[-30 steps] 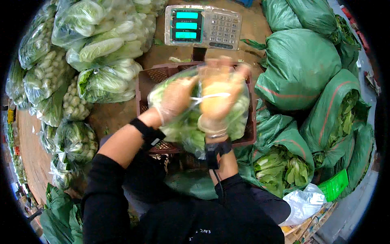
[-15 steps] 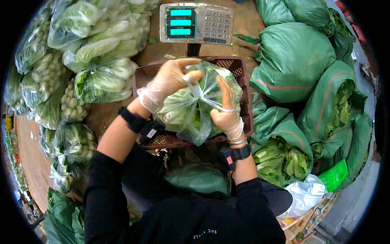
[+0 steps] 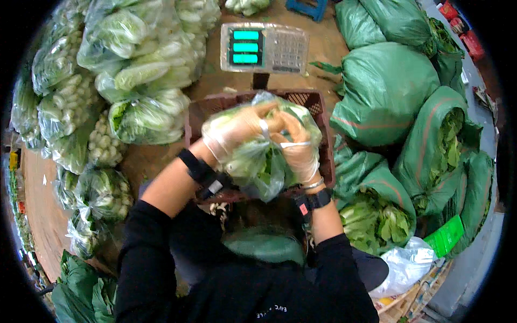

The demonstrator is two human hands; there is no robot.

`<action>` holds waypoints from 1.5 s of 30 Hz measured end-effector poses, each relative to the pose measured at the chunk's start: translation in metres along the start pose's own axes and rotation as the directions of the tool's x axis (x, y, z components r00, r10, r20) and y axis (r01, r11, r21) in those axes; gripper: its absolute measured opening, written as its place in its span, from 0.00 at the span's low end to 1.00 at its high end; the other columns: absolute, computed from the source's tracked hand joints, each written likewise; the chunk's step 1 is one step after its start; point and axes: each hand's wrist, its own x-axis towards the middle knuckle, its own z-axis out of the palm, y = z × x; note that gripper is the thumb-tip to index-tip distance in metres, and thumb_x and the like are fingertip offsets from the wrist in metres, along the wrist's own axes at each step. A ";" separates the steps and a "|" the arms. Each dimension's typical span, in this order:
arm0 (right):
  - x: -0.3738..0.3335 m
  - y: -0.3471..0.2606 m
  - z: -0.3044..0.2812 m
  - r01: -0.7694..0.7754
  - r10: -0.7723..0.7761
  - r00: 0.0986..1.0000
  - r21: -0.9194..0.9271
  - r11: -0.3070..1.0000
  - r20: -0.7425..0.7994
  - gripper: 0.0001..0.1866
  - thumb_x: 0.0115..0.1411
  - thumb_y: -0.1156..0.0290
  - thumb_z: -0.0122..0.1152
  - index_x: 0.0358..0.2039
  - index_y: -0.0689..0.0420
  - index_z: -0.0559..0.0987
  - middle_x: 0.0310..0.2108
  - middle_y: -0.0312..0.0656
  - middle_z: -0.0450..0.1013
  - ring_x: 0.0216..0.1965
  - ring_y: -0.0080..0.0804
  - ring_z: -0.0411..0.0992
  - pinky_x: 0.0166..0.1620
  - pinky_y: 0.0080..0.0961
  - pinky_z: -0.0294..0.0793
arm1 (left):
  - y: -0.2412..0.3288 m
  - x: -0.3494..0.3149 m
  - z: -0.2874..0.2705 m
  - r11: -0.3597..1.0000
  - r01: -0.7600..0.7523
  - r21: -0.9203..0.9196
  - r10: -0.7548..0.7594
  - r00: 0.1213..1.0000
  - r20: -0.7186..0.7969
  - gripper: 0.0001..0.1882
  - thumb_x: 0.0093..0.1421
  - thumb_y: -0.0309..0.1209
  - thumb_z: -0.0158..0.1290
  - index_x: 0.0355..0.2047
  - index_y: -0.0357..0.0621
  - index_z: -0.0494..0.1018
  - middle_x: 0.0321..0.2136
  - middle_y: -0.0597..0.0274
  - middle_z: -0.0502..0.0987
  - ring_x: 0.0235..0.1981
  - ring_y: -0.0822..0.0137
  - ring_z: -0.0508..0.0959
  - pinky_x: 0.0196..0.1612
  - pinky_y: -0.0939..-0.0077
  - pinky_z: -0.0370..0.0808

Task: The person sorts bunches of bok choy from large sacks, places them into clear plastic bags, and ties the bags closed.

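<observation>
A clear plastic bag of leafy green vegetables rests in a brown plastic crate in front of me. Both my hands wear thin see-through gloves. My left hand lies over the upper left of the bag, its fingers closed on the gathered plastic at the top. From the right, my right hand pinches the same gathered plastic, fingertips meeting those of the left. The fingers cover most of the tied or twisted neck, so its exact state is hidden.
A scale display with lit green panels stands beyond the crate. Clear bags of cabbage pile up at left. Large green sacks crowd the right, an open one showing leafy greens. A white plastic bag lies at lower right.
My hands, spread apart before with the bag's neck stretched between them, have come together over it. The view has shifted a little, so the scale and crate appear lower.
</observation>
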 end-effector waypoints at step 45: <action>-0.086 -0.005 -0.025 -0.312 0.494 0.856 0.915 0.257 0.153 0.14 0.59 0.67 0.47 0.36 0.65 0.74 0.33 0.45 0.72 0.35 0.35 0.71 0.40 0.33 0.71 | -0.071 -0.011 0.030 0.322 0.092 0.942 0.062 0.991 -0.118 0.21 0.43 0.39 0.59 0.32 0.35 0.70 0.26 0.44 0.76 0.29 0.48 0.77 0.31 0.59 0.74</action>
